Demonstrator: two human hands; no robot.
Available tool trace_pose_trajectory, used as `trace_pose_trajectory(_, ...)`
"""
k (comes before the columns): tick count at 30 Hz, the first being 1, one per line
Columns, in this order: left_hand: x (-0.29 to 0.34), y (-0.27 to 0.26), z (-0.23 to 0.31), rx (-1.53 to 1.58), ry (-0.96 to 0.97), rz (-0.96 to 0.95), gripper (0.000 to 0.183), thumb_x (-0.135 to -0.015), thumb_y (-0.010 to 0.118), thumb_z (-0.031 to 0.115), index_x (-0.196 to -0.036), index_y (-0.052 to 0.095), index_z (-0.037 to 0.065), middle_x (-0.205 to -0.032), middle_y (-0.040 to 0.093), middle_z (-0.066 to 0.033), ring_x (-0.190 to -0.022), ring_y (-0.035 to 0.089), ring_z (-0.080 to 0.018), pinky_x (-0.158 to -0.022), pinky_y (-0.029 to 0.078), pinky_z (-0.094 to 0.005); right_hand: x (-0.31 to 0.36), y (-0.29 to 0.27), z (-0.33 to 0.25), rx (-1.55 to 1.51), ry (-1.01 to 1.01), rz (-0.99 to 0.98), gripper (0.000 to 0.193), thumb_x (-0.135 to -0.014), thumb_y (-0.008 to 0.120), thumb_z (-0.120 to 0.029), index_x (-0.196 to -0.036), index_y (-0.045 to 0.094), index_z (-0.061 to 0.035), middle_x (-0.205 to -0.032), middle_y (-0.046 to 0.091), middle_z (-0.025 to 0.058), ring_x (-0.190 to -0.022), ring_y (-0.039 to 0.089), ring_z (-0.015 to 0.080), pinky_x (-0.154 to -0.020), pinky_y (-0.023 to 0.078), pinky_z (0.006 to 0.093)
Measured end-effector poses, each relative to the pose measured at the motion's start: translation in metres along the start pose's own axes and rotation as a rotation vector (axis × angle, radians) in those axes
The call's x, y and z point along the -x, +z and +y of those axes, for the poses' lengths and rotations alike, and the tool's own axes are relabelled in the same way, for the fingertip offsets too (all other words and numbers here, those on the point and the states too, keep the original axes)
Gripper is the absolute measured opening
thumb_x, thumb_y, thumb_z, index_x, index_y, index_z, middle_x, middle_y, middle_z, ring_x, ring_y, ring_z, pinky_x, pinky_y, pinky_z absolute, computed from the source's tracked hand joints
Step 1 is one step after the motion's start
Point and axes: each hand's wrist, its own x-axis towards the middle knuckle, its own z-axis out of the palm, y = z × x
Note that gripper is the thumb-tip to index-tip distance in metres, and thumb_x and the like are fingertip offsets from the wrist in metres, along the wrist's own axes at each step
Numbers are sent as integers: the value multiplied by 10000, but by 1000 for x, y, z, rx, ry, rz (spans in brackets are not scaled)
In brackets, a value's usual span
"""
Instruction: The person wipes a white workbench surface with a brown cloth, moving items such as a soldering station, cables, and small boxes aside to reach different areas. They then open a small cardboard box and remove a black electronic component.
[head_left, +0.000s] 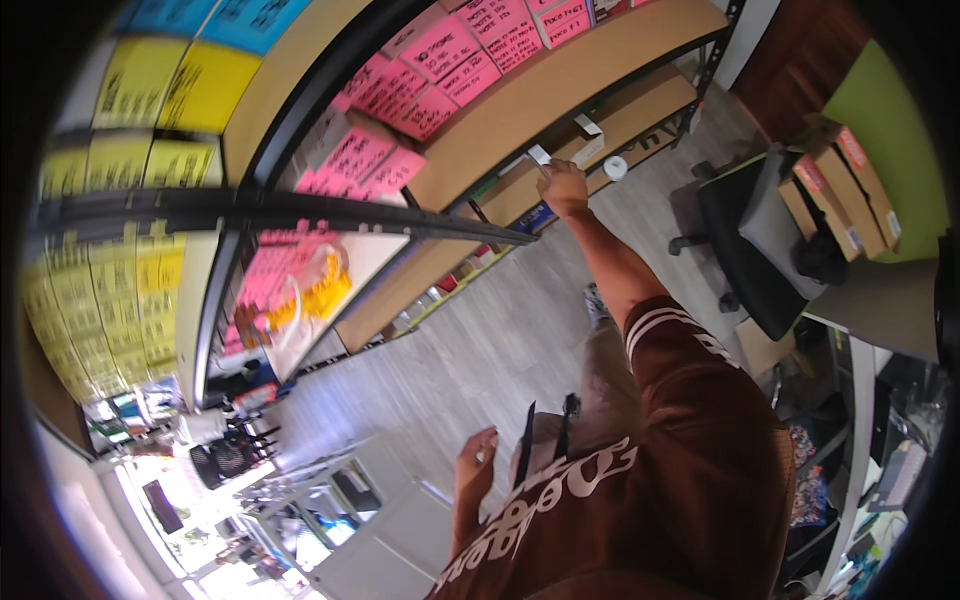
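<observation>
My right hand [563, 188] reaches out to the shelving. Its fingers are closed on a small white box-like piece [540, 155], just above the edge of a lower shelf. Exactly what the piece is cannot be made out. Close by, a similar small white box [588, 126] lies on that shelf. My left hand [476, 460] hangs low beside my body, over the floor. Its fingers are loosely bent and apart, and nothing shows in them.
Pink-labelled boxes [436, 50] and yellow-labelled boxes [120, 160] fill the shelves. A dark shelf post [330, 212] crosses the view. A white roll [615, 168] is near the lower shelf. An office chair [745, 240] and cardboard boxes [850, 190] stand right.
</observation>
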Motion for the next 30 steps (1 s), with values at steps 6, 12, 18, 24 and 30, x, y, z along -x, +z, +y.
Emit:
trace_pose_trajectory(6,-44,-26,58,-100,-24,-54,220,-1038,674,125,-1232,716,29,-1223,749,-163,-1098,735,-261,-967,555,-375,-42,44,27,176,-55,85,442,-802,720,-241,-1215,703,-86,-1163,672,99,-1195,553,293,-955,425,469)
trace_pose_trajectory(12,-134,-45,99,-182,134,-130,269,-1056,649,215,-1209,722,8,-1186,746,-194,-1134,713,-303,-1001,533,-388,-35,11,58,167,-176,76,226,-799,699,-204,-998,776,-129,-1049,737,93,-1076,639,269,-1019,409,442)
trace_pose_trajectory(18,-181,-37,155,-238,753,-167,273,-992,673,129,-1249,714,46,-1198,721,-181,-1199,635,-407,-1066,471,-484,79,-140,-20,-44,-197,-140,157,-762,760,-133,-919,765,-127,-859,720,115,-1025,659,289,-1031,413,462)
trace_pose_trajectory(24,-130,-40,247,-628,1460,-253,426,-955,733,307,-1342,675,139,-1347,647,-95,-1430,442,-388,-1222,220,-616,235,-344,-162,-115,-253,-240,235,-916,730,-190,-1127,774,-97,-983,739,75,-1097,625,301,-1142,370,505)
trace_pose_trajectory(30,-21,-42,234,-516,1613,-589,293,-956,740,320,-1162,784,117,-1111,724,-50,-1160,516,-300,-1092,314,-470,394,-433,-224,-43,96,337,827,-836,853,-326,-1548,493,-107,-1542,530,150,-1432,470,357,-1232,299,508)
